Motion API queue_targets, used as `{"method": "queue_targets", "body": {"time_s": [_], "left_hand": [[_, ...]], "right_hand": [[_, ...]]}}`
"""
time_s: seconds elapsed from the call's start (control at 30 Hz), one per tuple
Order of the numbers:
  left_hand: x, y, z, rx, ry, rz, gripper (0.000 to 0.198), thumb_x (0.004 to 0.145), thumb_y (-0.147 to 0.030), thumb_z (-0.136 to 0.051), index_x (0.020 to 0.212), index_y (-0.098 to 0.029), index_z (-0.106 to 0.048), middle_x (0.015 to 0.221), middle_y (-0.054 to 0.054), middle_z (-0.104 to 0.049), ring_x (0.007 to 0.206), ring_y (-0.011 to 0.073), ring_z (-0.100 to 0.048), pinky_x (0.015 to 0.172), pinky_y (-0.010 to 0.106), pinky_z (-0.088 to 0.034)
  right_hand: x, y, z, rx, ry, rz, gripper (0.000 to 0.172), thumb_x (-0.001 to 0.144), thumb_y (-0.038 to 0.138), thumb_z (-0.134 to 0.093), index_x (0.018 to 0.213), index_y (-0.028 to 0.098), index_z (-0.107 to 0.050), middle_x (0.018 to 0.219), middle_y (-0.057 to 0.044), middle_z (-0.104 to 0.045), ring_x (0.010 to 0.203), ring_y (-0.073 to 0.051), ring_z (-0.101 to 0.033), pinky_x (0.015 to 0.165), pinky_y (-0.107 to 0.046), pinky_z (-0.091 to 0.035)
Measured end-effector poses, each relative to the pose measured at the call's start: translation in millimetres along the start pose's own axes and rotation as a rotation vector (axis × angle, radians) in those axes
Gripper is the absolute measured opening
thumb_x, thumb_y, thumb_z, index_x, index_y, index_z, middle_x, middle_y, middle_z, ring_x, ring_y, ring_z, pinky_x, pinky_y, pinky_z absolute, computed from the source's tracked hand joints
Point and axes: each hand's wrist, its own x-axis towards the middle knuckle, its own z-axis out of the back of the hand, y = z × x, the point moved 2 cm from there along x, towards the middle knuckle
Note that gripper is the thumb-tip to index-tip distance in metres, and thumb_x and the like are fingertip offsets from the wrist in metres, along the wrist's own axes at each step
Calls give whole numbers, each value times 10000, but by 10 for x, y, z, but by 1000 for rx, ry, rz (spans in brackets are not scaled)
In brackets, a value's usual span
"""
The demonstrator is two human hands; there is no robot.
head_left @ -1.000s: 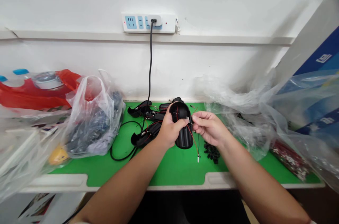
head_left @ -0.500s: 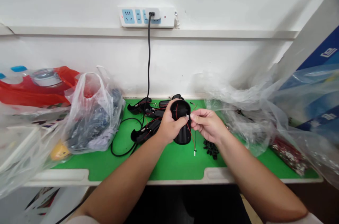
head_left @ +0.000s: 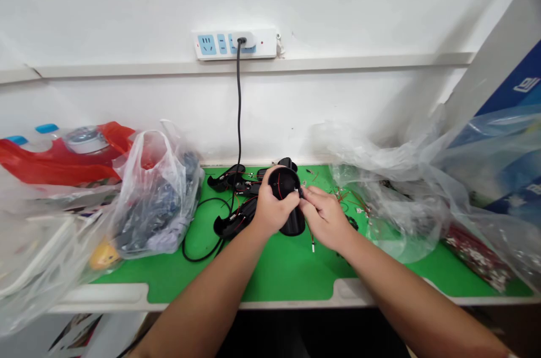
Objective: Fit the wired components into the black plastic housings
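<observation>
Green work mat (head_left: pixel 279 273) under a wall power strip (head_left: pixel 234 45), head view. Left hand (head_left: pixel 274 206) wraps around a black plastic housing (head_left: pixel 284 191), held up above the mat. Right hand (head_left: pixel 325 220) pinches something tiny at the housing's rim, can't tell what. Red wire (head_left: pixel 310 228) hangs down from it; another black housing (head_left: pixel 232 220) lies behind, on the mat.
</observation>
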Motion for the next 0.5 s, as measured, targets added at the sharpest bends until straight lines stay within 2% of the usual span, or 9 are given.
{"method": "queue_targets", "body": {"time_s": [0.23,0.5], "left_hand": [[-16,-120,-6,85,22,-132,465,591,-92,-601,1038,-177,-502,917,21,-564,820,146,-547,797,291,-461],[-71,-159,-39,51,15,-32,451,576,-106,-615,1012,-163,-520,878,22,-584,760,144,-552,734,286,-474]], "right_hand": [[-110,2,-46,-198,-80,78,204,864,175,-393,867,142,-594,681,-33,-488,609,-138,-460,581,-268,-388],[-203,32,-120,-328,-137,89,277,863,170,-370,1017,107,-591,701,-61,-524,627,-157,-474,591,-288,-420]]}}
